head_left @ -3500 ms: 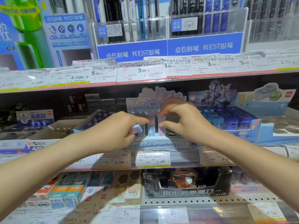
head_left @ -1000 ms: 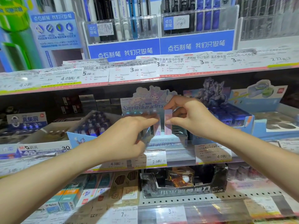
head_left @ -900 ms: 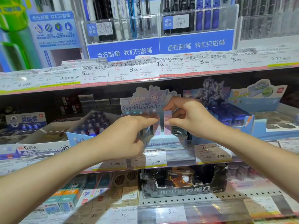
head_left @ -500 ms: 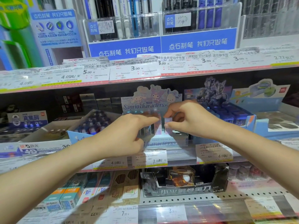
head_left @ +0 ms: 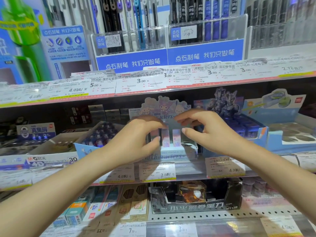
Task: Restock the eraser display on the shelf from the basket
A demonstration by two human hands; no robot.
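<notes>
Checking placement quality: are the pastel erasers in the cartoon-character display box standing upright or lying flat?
Upright. Two pastel erasers stand on end side by side in the display box, between the left hand and right hand.

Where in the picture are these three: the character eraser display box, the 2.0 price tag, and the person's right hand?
character eraser display box [head_left: 171,155]: head view, pale front panel.
2.0 price tag [head_left: 158,171]: head view, middle of the label.
right hand [head_left: 207,132]: head view, back of the hand.

Pens [head_left: 212,19] stand on the top shelf, price tags [head_left: 140,82] beneath them.
</notes>
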